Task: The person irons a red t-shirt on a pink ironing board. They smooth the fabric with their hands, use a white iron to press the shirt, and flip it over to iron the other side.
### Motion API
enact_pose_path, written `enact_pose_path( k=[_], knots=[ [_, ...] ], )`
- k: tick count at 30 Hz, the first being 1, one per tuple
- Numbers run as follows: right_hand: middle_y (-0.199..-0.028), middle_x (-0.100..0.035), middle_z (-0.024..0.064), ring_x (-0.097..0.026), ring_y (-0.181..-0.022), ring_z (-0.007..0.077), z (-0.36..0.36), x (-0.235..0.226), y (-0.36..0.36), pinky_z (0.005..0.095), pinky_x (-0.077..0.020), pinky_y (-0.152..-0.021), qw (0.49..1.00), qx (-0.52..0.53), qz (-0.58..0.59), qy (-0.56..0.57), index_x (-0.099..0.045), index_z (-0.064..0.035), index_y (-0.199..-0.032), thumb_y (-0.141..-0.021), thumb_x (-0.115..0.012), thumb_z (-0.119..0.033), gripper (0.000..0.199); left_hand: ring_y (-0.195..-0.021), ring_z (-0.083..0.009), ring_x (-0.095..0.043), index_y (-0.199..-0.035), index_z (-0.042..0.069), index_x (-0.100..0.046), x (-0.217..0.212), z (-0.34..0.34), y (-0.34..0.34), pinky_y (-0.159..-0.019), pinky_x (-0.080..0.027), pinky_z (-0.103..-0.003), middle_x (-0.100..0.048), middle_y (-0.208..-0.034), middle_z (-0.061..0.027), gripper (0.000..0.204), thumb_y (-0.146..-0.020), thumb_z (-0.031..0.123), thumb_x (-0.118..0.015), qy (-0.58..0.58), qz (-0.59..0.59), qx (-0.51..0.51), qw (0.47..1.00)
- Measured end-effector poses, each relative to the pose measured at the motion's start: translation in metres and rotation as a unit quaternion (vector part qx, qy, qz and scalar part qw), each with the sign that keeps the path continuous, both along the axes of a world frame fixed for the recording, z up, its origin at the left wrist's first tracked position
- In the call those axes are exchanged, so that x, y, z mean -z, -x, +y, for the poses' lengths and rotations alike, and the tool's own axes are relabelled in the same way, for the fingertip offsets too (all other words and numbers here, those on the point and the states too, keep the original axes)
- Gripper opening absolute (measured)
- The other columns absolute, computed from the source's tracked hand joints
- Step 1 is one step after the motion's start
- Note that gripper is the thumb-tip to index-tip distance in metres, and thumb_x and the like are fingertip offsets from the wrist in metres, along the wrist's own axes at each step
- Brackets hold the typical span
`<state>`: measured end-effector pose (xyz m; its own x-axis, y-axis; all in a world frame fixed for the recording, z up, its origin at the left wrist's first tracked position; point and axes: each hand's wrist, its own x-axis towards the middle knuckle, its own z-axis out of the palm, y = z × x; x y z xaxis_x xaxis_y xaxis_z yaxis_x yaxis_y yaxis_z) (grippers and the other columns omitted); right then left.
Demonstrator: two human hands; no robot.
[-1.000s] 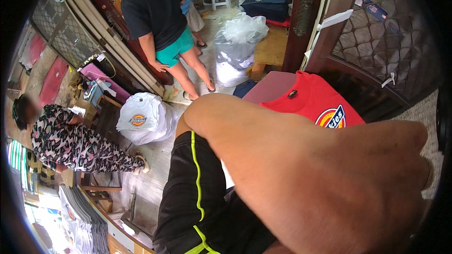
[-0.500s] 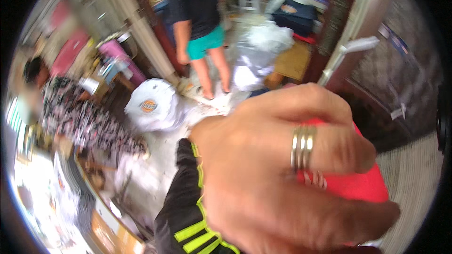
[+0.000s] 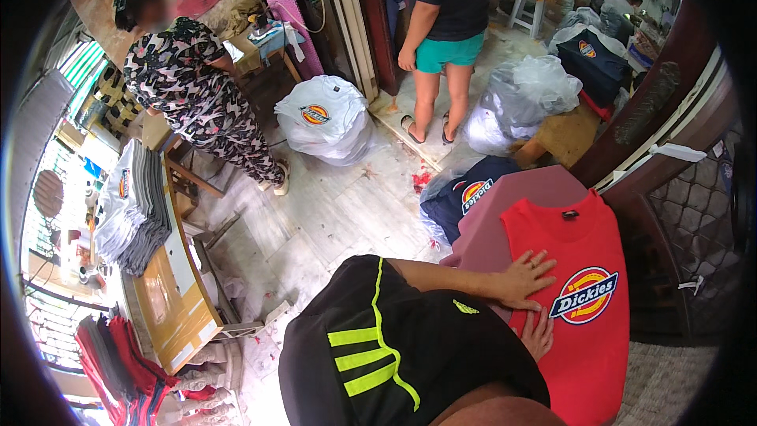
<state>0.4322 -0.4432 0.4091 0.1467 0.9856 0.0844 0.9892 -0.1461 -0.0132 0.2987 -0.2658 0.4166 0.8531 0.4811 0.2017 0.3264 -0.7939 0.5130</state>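
Observation:
A red T-shirt (image 3: 587, 363) with a round printed emblem lies spread out, partly over a pink plastic surface (image 3: 493, 225). My left hand (image 3: 522, 279) rests palm down on the shirt beside the emblem, its fingers spread. Just below it, my right hand (image 3: 538, 334) lies on the cloth with fingers extended; its wrist is hidden behind my black sleeve (image 3: 426, 339) with yellow-green stripes. Neither hand grips anything. Beyond the pink surface sits a dark navy garment bundle (image 3: 465, 197) in clear plastic.
A wooden table (image 3: 177, 312) at left carries stacked grey garments (image 3: 142, 213). One person in patterned clothes (image 3: 193, 87) stands beyond it; another in green shorts (image 3: 449, 54) stands at the doorway. Bagged white garments (image 3: 325, 122) sit on the floor. A lattice gate (image 3: 694, 229) stands right.
My left hand, close before the camera earlier, has moved down onto the red T-shirt. My right hand now shows beside it. The view has shifted, revealing more of the left side.

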Motion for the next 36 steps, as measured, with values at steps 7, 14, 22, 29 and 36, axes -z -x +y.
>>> enact_pose_path(
  k=[7, 14, 22, 29, 36],
  knots=[
    [-0.156, -0.034, 0.014, -0.031, -0.142, 0.0387, -0.003, -0.015, 0.009, 0.057, -0.0284, -0.109, 0.999, -0.008, 0.048, 0.011, -0.049, -0.0146, -0.141, -0.085, -0.064, -0.036, 0.062, -0.149, -0.0411, -0.012, -0.149, 0.005, -0.038, 0.016, 0.041, 0.027, -0.118, -0.009, -0.059, -0.019, -0.161, -0.022, 0.084, -0.088, 0.06, -0.054, -0.072, 0.006, -0.151, 0.986],
    [-0.152, -0.038, 0.0161, -0.033, -0.139, 0.0404, -0.008, -0.024, 0.018, 0.0597, -0.0281, -0.108, 0.996, -0.004, 0.078, -0.039, -0.053, -0.0122, -0.138, -0.086, -0.063, -0.034, 0.057, -0.149, -0.0384, -0.015, -0.151, 0.003, -0.033, 0.009, 0.054, 0.04, -0.116, -0.011, -0.062, -0.021, -0.16, -0.0209, 0.082, -0.09, 0.056, -0.052, -0.095, 0.036, -0.223, 0.97],
    [-0.152, -0.038, 0.0178, -0.032, -0.139, 0.0421, -0.011, -0.038, 0.026, 0.0596, -0.0258, -0.109, 0.994, -0.01, 0.096, -0.046, -0.052, -0.0101, -0.139, -0.087, -0.064, -0.029, 0.057, -0.149, -0.0383, -0.016, -0.147, 0.003, -0.04, 0.006, 0.051, 0.043, -0.117, -0.009, -0.061, -0.024, -0.159, -0.0208, 0.076, -0.091, 0.053, -0.053, -0.151, -0.005, -0.179, 0.972],
    [-0.152, -0.039, 0.0167, -0.033, -0.139, 0.0413, -0.012, -0.043, 0.028, 0.0566, -0.0246, -0.112, 0.992, -0.014, 0.108, -0.064, -0.053, -0.0109, -0.138, -0.085, -0.066, -0.027, 0.057, -0.147, -0.0432, -0.019, -0.146, 0.012, -0.043, 0.002, 0.022, 0.042, -0.115, -0.016, -0.061, -0.024, -0.159, -0.0184, 0.072, -0.09, 0.055, -0.056, -0.119, -0.018, -0.051, 0.991],
    [-0.152, -0.039, 0.0146, -0.033, -0.139, 0.0398, 0.001, -0.048, 0.02, 0.0554, -0.0244, -0.112, 0.992, -0.007, 0.112, -0.066, -0.055, -0.0131, -0.138, -0.084, -0.067, -0.027, 0.057, -0.147, -0.0417, -0.019, -0.146, 0.013, -0.045, -0.007, 0.037, 0.035, -0.116, -0.016, -0.059, -0.025, -0.159, -0.0173, 0.071, -0.09, 0.055, -0.055, -0.103, -0.01, -0.051, 0.993]
  ],
)
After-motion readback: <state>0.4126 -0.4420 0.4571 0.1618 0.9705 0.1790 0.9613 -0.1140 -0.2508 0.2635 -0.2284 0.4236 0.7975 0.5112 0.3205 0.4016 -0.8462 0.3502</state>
